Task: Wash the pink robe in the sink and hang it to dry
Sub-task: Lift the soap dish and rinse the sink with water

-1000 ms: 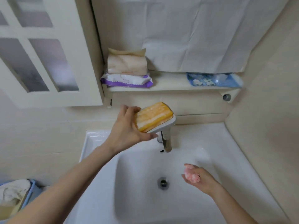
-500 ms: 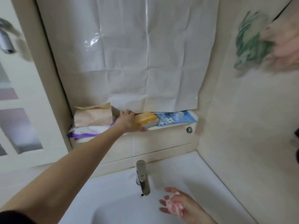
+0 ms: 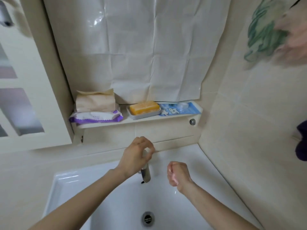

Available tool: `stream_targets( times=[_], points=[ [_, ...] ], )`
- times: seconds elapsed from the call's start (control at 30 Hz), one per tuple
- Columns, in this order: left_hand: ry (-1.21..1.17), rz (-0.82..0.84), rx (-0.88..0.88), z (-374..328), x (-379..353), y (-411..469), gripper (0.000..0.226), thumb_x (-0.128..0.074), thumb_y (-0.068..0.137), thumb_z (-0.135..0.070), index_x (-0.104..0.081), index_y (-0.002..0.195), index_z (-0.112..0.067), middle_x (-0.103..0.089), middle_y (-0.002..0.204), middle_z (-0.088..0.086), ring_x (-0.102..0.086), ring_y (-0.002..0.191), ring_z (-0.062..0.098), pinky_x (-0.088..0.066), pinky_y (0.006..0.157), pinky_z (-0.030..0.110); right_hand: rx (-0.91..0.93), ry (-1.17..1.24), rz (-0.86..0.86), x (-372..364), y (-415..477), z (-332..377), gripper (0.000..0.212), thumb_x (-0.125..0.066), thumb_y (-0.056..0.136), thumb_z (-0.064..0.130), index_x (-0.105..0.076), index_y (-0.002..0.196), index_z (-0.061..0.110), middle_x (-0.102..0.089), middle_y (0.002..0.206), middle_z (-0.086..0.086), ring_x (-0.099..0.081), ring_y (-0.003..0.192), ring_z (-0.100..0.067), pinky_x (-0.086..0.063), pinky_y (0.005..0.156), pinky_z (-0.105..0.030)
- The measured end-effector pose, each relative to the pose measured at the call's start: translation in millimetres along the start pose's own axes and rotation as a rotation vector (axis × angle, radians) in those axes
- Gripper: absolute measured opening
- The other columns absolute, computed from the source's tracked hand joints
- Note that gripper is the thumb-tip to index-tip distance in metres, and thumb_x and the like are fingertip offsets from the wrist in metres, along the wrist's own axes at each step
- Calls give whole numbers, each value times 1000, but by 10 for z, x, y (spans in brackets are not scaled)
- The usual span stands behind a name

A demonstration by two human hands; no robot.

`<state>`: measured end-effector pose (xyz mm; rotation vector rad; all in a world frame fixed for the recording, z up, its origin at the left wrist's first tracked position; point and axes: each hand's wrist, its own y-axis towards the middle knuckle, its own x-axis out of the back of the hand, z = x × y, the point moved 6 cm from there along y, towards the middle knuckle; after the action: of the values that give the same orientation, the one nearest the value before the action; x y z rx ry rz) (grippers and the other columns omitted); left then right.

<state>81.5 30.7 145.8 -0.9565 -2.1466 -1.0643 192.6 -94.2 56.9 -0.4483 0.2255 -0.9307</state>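
My left hand curls round the top of the tap; just right of it my right hand is fisted, contents hidden, above the sink.

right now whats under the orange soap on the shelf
A white soap dish holds the orange soap, resting on the shelf. The dish's floor beneath the bar is covered.

A narrow cream wall shelf carries a flat purple-and-white wipes pack at its left end, a white rectangular soap dish holding an orange soap bar in the middle, and a blue printed plastic pack on the right. A beige tissue pack lies on the wipes. Below the shelf is a white ceramic sink.
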Motion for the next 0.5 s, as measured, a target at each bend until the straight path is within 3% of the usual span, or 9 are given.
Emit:
stream_targets(
  times=[0.13,0.27,0.33,0.43,0.5],
  points=[
    [-6,53,56,98,-17,-168,18,-55,93,-28,-68,92,-16,-60,94,-11,-55,93,9,-49,81,33,62,46,-44,-4,8,98,29,-20,63,-9,-32,48,14,-23,47,-1,-13,47,-10,-13,49,-9],
    [-104,158,114,98,-124,-236,9,-58,89,-17,-67,88,-15,-62,93,-10,-60,85,7,-51,81,35,68,53,-89,-65,-12,194,28,-21,64,-5,-30,47,16,-23,45,-1,-14,48,-11,-11,48,-11],
    [-221,223,185,61,-196,-219,9,-58,89,-12,-65,94,-10,-63,97,-3,-62,87,13,-52,80,31,74,49,-92,-114,-28,243,28,-21,66,-5,-30,48,15,-23,44,-1,-14,47,-12,-11,47,-11],
    [-360,336,341,-35,-349,-224,27,-55,94,-24,-53,118,-12,-56,114,1,-59,96,17,-48,69,15,71,70,-81,-142,-49,294,31,-20,69,-7,-32,50,13,-25,44,-1,-15,45,-12,-10,47,-13],
    [-506,356,503,-41,-470,-259,41,-50,95,-38,-44,131,-19,-50,125,-2,-56,106,17,-50,77,22,76,66,-53,-106,-85,351,32,-21,72,-9,-36,51,11,-30,43,-3,-19,41,-12,-14,45,-11]
  ],
)
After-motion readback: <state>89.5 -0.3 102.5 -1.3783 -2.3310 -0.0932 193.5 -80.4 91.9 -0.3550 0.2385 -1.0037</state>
